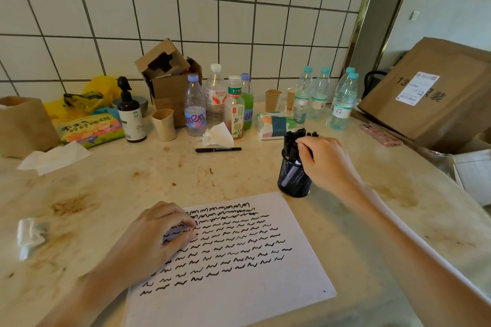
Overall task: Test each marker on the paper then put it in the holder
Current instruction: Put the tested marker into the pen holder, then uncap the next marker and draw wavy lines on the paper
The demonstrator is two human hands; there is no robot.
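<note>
fingers (305, 146) of the right hand (322, 160) are curled round a marker (294, 153) at the holder (294, 180) mouth; placing step judged in hand. left hand (152, 239) is pressed on the paper (239, 287), fingers loosely bent, nothing held. beyond the fingers one loose marker (218, 149) is left; release, then a reach to it, is called for.

My one camera sits on my head, looking forward and down across the desk (111, 188) toward the tiled wall (164, 8). It is close: the paper (239, 300) lies right below it, and my forearms enter from the bottom edge.
</note>
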